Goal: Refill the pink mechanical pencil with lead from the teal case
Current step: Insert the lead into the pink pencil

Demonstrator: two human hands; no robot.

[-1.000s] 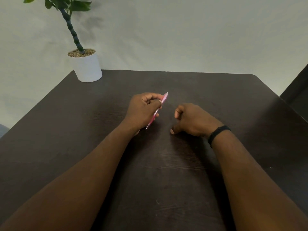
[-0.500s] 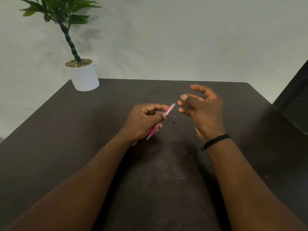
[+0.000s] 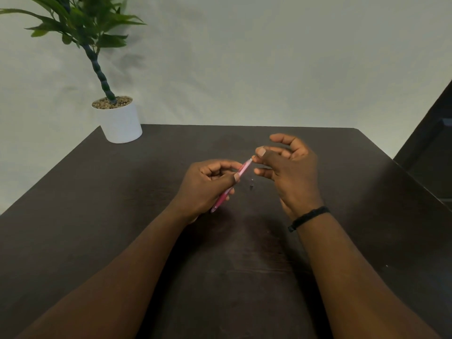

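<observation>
Pink mechanical pencil (image 3: 234,182) is held slantwise in the left hand (image 3: 208,187), fingers curled closed round its barrel, its upper end projecting past the thumb toward the right hand (image 3: 291,172). Right thumb and forefinger (image 3: 260,152) are pinched together at that upper end (whether anything lies between them cannot be told), remaining fingers spread loosely. A small dark piece (image 3: 251,186) lies on the dark table (image 3: 244,277) just below the right fingertips.

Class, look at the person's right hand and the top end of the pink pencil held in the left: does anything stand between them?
Nothing visible does. The right hand has its fingertips right at the upper end of the pink pencil, gripped by the left hand. A small dark piece lies on the table below, off that path.
</observation>
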